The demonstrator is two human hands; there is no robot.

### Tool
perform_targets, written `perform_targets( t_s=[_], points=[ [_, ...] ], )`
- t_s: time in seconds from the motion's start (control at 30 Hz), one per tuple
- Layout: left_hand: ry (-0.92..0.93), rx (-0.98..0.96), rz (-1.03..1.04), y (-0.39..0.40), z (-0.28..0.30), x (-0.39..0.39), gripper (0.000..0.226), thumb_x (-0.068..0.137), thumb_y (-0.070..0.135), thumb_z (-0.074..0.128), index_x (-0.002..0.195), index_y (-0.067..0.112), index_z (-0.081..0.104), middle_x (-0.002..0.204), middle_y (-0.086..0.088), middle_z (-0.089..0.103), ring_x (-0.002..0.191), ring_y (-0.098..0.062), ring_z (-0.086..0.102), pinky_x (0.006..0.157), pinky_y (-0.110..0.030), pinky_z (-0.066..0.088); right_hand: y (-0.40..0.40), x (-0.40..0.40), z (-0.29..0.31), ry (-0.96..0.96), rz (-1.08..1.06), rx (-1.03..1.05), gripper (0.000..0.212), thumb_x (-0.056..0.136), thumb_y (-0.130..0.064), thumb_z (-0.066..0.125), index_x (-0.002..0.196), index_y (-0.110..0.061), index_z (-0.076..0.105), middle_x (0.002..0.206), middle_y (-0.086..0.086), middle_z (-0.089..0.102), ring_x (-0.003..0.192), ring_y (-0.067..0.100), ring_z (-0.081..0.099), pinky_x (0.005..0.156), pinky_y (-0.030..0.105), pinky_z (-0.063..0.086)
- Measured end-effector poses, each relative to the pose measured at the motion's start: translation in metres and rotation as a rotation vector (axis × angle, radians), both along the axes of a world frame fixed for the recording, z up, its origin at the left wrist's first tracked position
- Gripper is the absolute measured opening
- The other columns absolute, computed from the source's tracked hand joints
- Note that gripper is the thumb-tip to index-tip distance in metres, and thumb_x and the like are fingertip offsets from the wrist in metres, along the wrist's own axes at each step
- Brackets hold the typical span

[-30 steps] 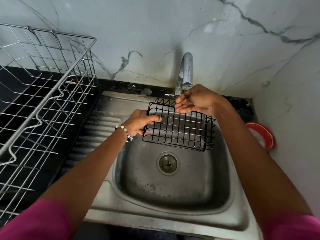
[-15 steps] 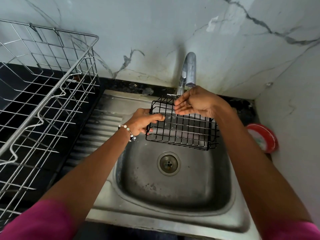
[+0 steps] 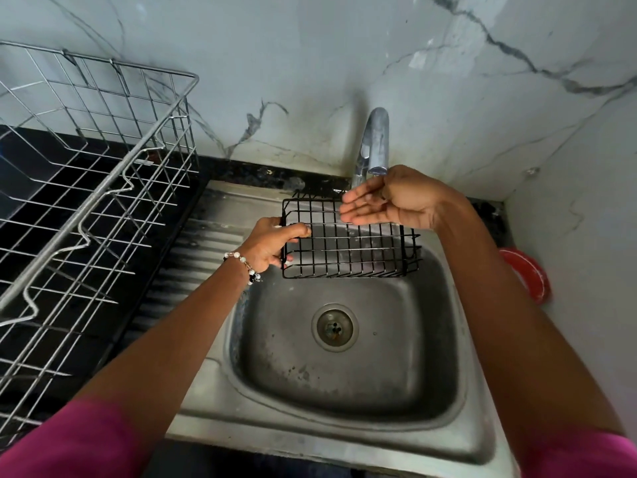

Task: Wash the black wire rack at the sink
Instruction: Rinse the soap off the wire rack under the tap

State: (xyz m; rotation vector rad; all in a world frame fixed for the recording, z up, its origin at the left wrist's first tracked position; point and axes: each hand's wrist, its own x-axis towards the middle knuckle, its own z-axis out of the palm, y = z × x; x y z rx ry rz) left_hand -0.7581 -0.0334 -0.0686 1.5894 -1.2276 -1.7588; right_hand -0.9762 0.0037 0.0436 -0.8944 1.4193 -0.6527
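rack: black wire rack point(image 3: 348, 241) held over sink point(image 3: 344, 429) basin, below tap point(image 3: 375, 143)
left hand: left hand point(image 3: 272, 244) grasping rack's left end, sole support
right hand: right hand point(image 3: 389, 200) released, cupped under spout, grasping nothing
risk: one-end grip, wet wire, rack may tip or drop into basin
water: flow unclear
around: steel dish rack point(image 3: 86, 188) on bench left, red lid point(image 3: 527, 274) right
in the way: nothing
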Motion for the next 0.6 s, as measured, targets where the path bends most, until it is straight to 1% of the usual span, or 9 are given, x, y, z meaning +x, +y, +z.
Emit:
perform_targets(
  t_s=[0.07,0.17,0.23,0.27,0.33,0.4,0.43,0.5,0.6],
  points=[
    [0.003,0.006,0.004,0.000,0.002,0.003,0.047,0.074,0.022,0.079,0.114,0.005,0.061,0.107,-0.008,0.066,0.079,-0.028,0.062,0.081,-0.050,0.054,0.000,0.000,-0.004,0.070,0.006,0.008,0.029,0.093,0.013,0.036,0.110,0.013,0.060,0.107,0.029,0.065,0.097,0.034,0.069,0.084,0.039,0.057],
    [0.010,0.005,0.000,0.003,0.006,0.008,0.090,0.050,0.033,0.087,0.129,0.007,0.052,0.112,-0.008,0.065,0.099,-0.029,0.063,0.079,-0.053,0.056,-0.001,-0.004,-0.009,0.132,-0.036,-0.008,0.029,0.093,0.013,0.037,0.109,0.014,0.060,0.107,0.030,0.065,0.095,0.033,0.069,0.081,0.039,0.058],
    [0.006,-0.002,0.016,-0.001,0.000,0.012,0.106,0.037,0.038,0.087,0.132,0.009,0.048,0.118,-0.009,0.062,0.102,-0.031,0.063,0.075,-0.052,0.058,0.000,-0.004,-0.011,0.085,-0.019,0.005,0.031,0.093,0.014,0.034,0.110,0.013,0.060,0.105,0.030,0.066,0.096,0.034,0.069,0.085,0.041,0.057],
    [0.008,0.001,0.031,-0.002,-0.002,0.014,0.108,0.036,0.038,0.087,0.133,0.009,0.047,0.120,-0.009,0.061,0.101,-0.032,0.063,0.073,-0.051,0.058,0.001,-0.003,-0.012,0.129,-0.010,0.001,0.030,0.093,0.014,0.035,0.109,0.013,0.060,0.105,0.030,0.065,0.096,0.034,0.069,0.084,0.041,0.057],
    [0.016,0.016,0.037,-0.001,0.002,0.014,0.107,0.038,0.037,0.086,0.133,0.011,0.046,0.120,-0.009,0.061,0.099,-0.033,0.065,0.070,-0.046,0.060,0.002,-0.001,-0.012,0.234,-0.011,-0.027,0.028,0.092,0.013,0.037,0.107,0.013,0.061,0.106,0.031,0.064,0.094,0.034,0.069,0.081,0.038,0.058],
    [0.022,0.019,0.035,0.003,0.008,0.013,0.091,0.051,0.031,0.087,0.130,0.011,0.047,0.118,-0.010,0.063,0.099,-0.033,0.065,0.069,-0.042,0.059,0.003,0.003,-0.012,0.144,0.020,-0.012,0.031,0.092,0.016,0.035,0.108,0.012,0.061,0.106,0.029,0.065,0.095,0.033,0.069,0.080,0.037,0.058],
    [0.021,0.020,0.042,0.004,0.009,0.012,0.077,0.061,0.024,0.085,0.128,0.012,0.048,0.116,-0.010,0.064,0.100,-0.033,0.064,0.072,-0.043,0.059,0.003,0.005,-0.012,0.074,0.040,-0.001,0.033,0.092,0.016,0.034,0.109,0.012,0.061,0.105,0.029,0.066,0.097,0.033,0.069,0.082,0.038,0.058],
    [0.024,0.020,0.052,0.005,0.008,0.010,0.062,0.073,0.014,0.079,0.127,0.012,0.049,0.110,-0.010,0.066,0.100,-0.031,0.063,0.081,-0.049,0.057,0.002,0.009,-0.012,0.080,0.039,-0.004,0.032,0.092,0.015,0.034,0.109,0.012,0.060,0.105,0.029,0.066,0.096,0.033,0.069,0.081,0.037,0.058],
    [0.026,0.019,0.044,0.007,0.007,0.008,0.055,0.075,0.014,0.079,0.123,0.013,0.051,0.110,-0.011,0.065,0.100,-0.033,0.062,0.084,-0.054,0.055,-0.001,0.014,-0.011,0.158,-0.002,-0.053,0.030,0.093,0.013,0.035,0.109,0.012,0.060,0.108,0.030,0.064,0.094,0.031,0.069,0.076,0.033,0.060]
  ],
)
